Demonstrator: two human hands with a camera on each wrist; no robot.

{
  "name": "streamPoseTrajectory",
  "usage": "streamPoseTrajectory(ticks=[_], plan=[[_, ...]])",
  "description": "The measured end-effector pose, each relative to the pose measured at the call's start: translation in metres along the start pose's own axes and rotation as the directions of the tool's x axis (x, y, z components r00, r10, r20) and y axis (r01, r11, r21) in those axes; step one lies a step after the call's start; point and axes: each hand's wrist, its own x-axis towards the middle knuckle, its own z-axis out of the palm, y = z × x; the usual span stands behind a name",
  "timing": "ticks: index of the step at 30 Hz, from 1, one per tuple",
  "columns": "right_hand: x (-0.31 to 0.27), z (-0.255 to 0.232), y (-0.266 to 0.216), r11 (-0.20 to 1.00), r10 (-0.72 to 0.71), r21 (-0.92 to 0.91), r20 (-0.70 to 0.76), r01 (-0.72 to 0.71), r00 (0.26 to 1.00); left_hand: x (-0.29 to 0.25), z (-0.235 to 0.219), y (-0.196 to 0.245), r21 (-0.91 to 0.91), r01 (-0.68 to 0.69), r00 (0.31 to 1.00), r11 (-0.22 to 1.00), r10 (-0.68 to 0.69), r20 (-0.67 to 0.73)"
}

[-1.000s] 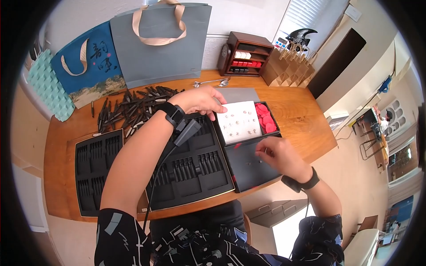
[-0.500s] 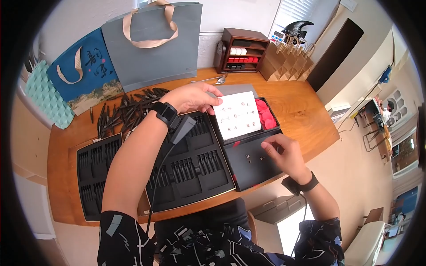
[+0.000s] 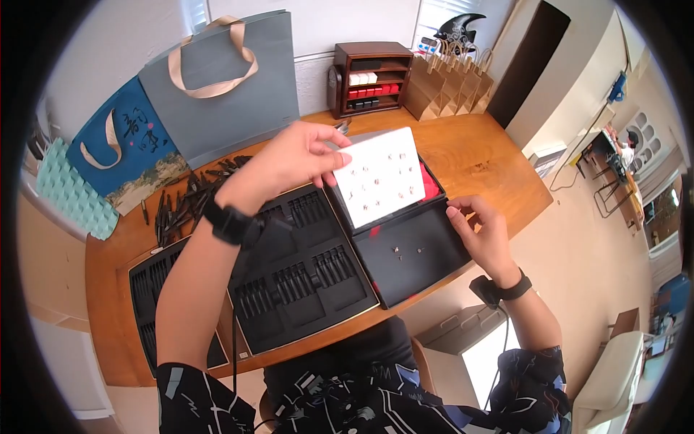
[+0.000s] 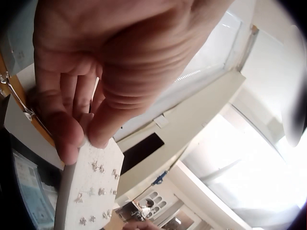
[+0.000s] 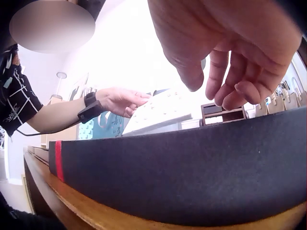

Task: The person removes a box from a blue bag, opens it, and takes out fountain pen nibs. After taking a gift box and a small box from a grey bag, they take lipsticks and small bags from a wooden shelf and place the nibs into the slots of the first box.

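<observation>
My left hand (image 3: 307, 155) pinches the upper left corner of a white earring pad (image 3: 379, 177) between thumb and fingers. The pad is tilted up over the black box, and several small metal studs (image 4: 101, 191) sit in its face in the left wrist view. My right hand (image 3: 483, 231) hovers at the far right corner of the black box lid (image 3: 434, 275), its fingers loosely bent and nothing seen between them. A few tiny loose studs (image 3: 396, 249) lie in the lid. Behind the pad, red pieces (image 3: 429, 184) show in the box.
Black trays (image 3: 311, 318) with slotted dark sticks lie on the wooden table (image 3: 499, 163), beside a heap of dark sticks (image 3: 173, 210). Gift bags (image 3: 224, 94), a small wooden shelf (image 3: 372, 76) and brown paper bags (image 3: 441, 90) stand at the back. A person (image 3: 625, 148) is far right.
My left hand has raised and tilted the pad more upright, covering much of the red pieces. My right hand has moved right, from over the lid to its far corner. The head view has shifted.
</observation>
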Motion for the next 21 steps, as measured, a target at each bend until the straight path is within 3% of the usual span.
streamPoseTrajectory(ticks=[3,5,7,10,13,14,15,17,19,21], plan=[[-0.006,-0.001,-0.003,1.0,-0.004,0.021,-0.043,0.005,0.999,-0.024,0.033,0.006,0.233,-0.121,0.986,0.965,0.145,-0.086],[-0.012,-0.002,-0.004,0.998,-0.02,0.051,-0.029,0.021,0.999,-0.043,0.056,0.006,0.417,-0.293,0.924,0.86,0.367,-0.107],[-0.019,-0.001,-0.005,0.996,-0.037,0.08,-0.015,0.038,0.999,-0.059,0.074,0.01,0.503,-0.374,0.866,0.779,0.487,-0.111],[-0.028,0.0,-0.006,0.986,-0.079,0.151,0.057,0.069,0.995,-0.069,0.09,0.01,0.53,-0.43,0.85,0.731,0.525,-0.035],[-0.031,0.002,-0.012,0.98,-0.14,0.154,0.058,0.13,0.988,-0.071,0.102,0.007,0.637,-0.503,0.797,0.584,0.598,0.081],[-0.029,0.0,-0.008,0.958,-0.277,0.093,0.061,0.271,0.959,-0.073,0.106,0.006,0.636,-0.506,0.796,0.582,0.599,0.086],[-0.031,-0.001,-0.001,0.959,-0.275,0.093,0.057,0.269,0.96,-0.075,0.111,0.005,0.658,-0.515,0.794,0.55,0.596,0.122],[-0.034,-0.004,0.012,0.945,-0.326,0.111,0.215,0.309,0.921,-0.08,0.118,0.001,0.678,-0.524,0.79,0.516,0.591,0.161],[-0.033,-0.011,0.012,0.952,-0.306,0.121,0.273,0.282,0.912,-0.085,0.124,-0.004,0.708,-0.466,0.865,0.53,0.44,0.24],[-0.027,-0.014,0.013,0.884,-0.451,0.075,0.389,0.461,0.803,-0.087,0.128,-0.008,0.698,-0.452,0.886,0.556,0.372,0.277]])
